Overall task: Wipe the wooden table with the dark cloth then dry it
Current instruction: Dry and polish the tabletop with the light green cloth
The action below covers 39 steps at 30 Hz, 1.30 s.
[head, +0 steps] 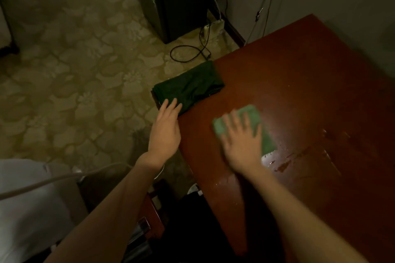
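Note:
A reddish wooden table (310, 83) fills the right half of the head view, with wet streaks and droplets near its middle. A dark green cloth (190, 87) lies folded on the table's left corner, partly over the edge. My left hand (165, 130) lies flat with straight fingers, its fingertips touching the near end of that dark cloth. A light green cloth (254, 117) lies on the table beside it. My right hand (241, 143) presses down on the light cloth with spread fingers, covering most of it.
Patterned carpet covers the floor at left. A dark cabinet (177, 0) stands at the back, with a power strip (213, 26) and a looped black cable (188, 53) on the floor. A grey wall runs along the table's far right. White fabric (27, 209) lies at lower left.

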{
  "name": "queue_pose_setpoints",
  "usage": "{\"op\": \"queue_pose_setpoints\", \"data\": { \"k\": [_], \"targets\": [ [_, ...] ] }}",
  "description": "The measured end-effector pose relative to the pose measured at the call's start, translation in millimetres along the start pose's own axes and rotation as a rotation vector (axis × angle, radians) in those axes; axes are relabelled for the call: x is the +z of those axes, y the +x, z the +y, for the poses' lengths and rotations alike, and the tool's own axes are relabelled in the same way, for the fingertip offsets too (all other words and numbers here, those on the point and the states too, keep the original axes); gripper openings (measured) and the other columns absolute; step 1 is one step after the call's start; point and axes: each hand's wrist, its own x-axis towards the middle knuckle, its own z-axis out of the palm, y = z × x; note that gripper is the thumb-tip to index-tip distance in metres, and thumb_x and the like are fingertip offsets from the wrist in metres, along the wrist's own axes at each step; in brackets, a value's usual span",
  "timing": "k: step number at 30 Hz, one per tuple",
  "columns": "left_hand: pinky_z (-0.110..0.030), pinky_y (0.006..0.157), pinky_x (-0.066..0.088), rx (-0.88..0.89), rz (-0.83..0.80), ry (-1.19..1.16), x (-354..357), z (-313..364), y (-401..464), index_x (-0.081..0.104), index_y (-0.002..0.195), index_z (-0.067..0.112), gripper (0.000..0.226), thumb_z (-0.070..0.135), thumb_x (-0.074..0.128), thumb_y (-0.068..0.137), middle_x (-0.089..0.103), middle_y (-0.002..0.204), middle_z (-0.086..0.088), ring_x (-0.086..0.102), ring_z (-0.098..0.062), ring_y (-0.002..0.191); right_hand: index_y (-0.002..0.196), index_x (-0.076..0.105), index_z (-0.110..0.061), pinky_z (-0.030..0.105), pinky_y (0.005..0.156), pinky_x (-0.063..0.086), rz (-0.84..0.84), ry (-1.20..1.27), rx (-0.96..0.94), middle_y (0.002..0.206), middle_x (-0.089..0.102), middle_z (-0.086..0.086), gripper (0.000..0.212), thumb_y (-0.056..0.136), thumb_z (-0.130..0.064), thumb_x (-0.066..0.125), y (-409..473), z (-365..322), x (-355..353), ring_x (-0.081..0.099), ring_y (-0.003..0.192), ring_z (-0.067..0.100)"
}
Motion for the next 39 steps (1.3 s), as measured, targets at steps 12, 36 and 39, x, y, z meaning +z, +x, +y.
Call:
{"op": "queue_pose_setpoints", "data": {
  "k": [12, 36, 39],
  "targets": [
    [-0.043, 0.114, 0.012, -0.082, -0.065, 0.140, 21, 8, -11, 0.013, 0.148, 0.010, 0.070, 0.031, 0.050, 0.093, 0.004, 0.157, -0.006, -0.010, -0.018, 0.142, 0.143, 0.034, -0.029, 0.060, 0.108, 0.020, -0.055, 0.045, -0.156, 0.151, 0.028, -0.002, 0.061, 0.089, -0.057, 0.031, -85, -13, 5, 0.028, 0.138, 0.029],
    [-0.047, 0.114, 0.000, 0.002, -0.135, 0.383, 36, 86, -3, 0.012, 0.148, 0.014, 0.068, 0.039, 0.044, 0.094, 0.003, 0.157, -0.008, -0.005, -0.022, 0.144, 0.146, 0.029, -0.024, 0.058, 0.108, 0.013, 0.028, 0.084, 0.178, 0.153, 0.026, 0.005, 0.058, 0.093, -0.049, 0.026, -58, 29, 4, 0.021, 0.141, 0.031],
    [-0.046, 0.115, 0.001, 0.069, -0.192, 0.393, 47, 101, -3, 0.009, 0.148, 0.015, 0.068, 0.041, 0.042, 0.094, 0.002, 0.157, -0.007, -0.006, -0.022, 0.144, 0.140, 0.041, -0.024, 0.059, 0.105, 0.025, 0.012, 0.095, -0.050, 0.147, 0.038, 0.003, 0.057, 0.091, -0.052, 0.034, -103, 9, 7, 0.032, 0.136, 0.029]
  ]
}}
